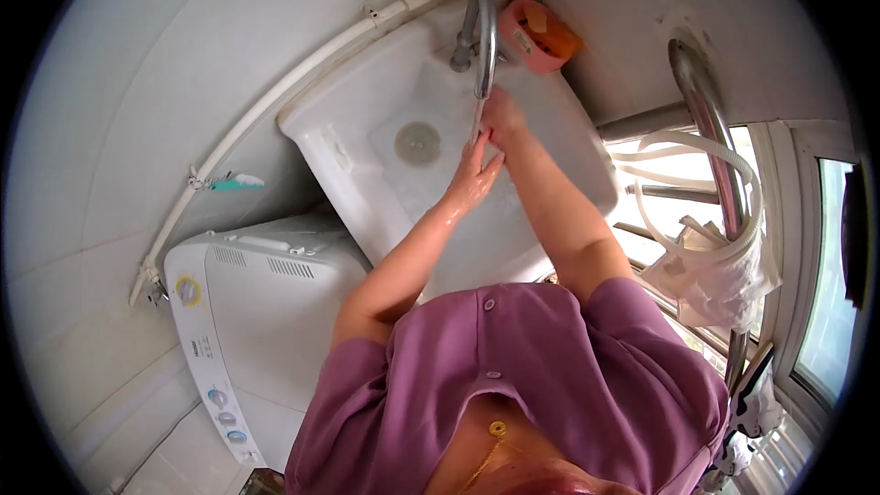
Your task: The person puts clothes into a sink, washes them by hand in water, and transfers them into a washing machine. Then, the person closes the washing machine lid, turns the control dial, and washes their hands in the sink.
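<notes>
A thin stream of water falls from the curved metal faucet [487,41] over the white sink [550,174]. My right hand [503,119] is under the spout, looking compact and bent; its fingers are blurred and partly hidden, so I cannot tell whether they are curled around anything. Beside it, my left hand [473,176] is wet, with fingers stretched toward the right wrist, at or very near the stream. No object shows in the left hand. The round drain [418,144] lies to the left of both hands.
A pink container [539,35] with orange items stands on the sink's back corner. A white washing machine [284,302] is at the left. White pipe [293,87] runs along the wall. On the right, a coiled hose [747,179] and plastic bag [715,280] hang from a metal rail.
</notes>
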The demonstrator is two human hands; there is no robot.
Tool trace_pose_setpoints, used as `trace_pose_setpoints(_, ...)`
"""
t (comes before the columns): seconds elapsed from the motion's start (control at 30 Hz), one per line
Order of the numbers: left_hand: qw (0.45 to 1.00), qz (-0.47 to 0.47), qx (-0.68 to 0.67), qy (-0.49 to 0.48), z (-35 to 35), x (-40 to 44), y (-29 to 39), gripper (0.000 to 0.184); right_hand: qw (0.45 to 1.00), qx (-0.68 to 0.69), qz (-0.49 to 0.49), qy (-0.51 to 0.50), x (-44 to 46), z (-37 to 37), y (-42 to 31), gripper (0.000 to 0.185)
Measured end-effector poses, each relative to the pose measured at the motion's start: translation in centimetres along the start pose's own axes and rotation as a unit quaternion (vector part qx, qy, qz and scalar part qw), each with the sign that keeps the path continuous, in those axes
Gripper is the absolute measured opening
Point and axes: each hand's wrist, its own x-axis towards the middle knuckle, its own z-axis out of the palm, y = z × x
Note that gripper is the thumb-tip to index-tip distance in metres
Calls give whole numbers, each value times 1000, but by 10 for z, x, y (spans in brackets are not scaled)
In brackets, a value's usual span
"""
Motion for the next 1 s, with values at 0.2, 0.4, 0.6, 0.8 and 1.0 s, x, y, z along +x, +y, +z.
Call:
trace_pose_setpoints(0.2, 977, -156, 140, -46, -36, -34, -16, 49, 982, 136, -126, -37, 14, 47, -85, 8)
trace_pose_setpoints(0.4, 953, -161, 226, -118, -68, -54, -25, 50, 993, -47, -80, -78, -17, 84, -135, 9)
trace_pose_setpoints(0.6, 966, -4, 237, -99, -110, -47, 132, 49, 682, -660, -257, -180, -115, 67, -165, 42)
trace_pose_setpoints(0.8, 985, -37, 66, -157, -136, -31, 121, 51, 706, -600, -229, -298, -205, 36, -140, 40)
trace_pose_setpoints(1.0, 764, -209, 548, -269, -110, -68, -41, 51, 681, -615, -338, -206, -267, 7, -108, 34)
